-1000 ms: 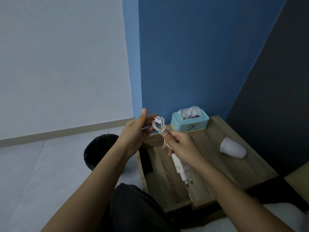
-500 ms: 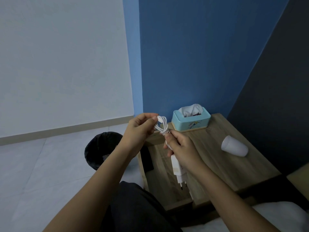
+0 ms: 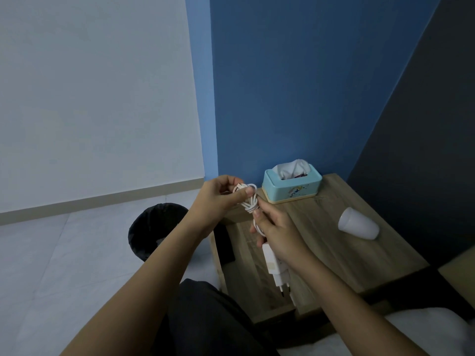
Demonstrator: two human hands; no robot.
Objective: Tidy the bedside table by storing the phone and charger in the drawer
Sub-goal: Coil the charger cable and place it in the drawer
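A white charger (image 3: 273, 265) with its plug pins pointing down hangs from my right hand (image 3: 279, 232), over the open drawer (image 3: 246, 276) of the wooden bedside table (image 3: 359, 260). Its white cable (image 3: 250, 201) is wound into a small bundle between both hands. My left hand (image 3: 218, 199) pinches the cable's free end at the top of the bundle. A dark flat object, probably the phone (image 3: 226, 244), lies along the drawer's left side, partly hidden by my left wrist.
A light blue tissue box (image 3: 291, 187) stands at the table's back edge. A white cup (image 3: 358, 223) lies on its side at the right. A black waste bin (image 3: 154, 229) stands on the floor left of the table. Blue wall behind, bed edge at lower right.
My left hand has closed its fingers onto the cable's end and wrapped it around the coil. The bundle is tighter. The charger body hangs a little lower under my right hand.
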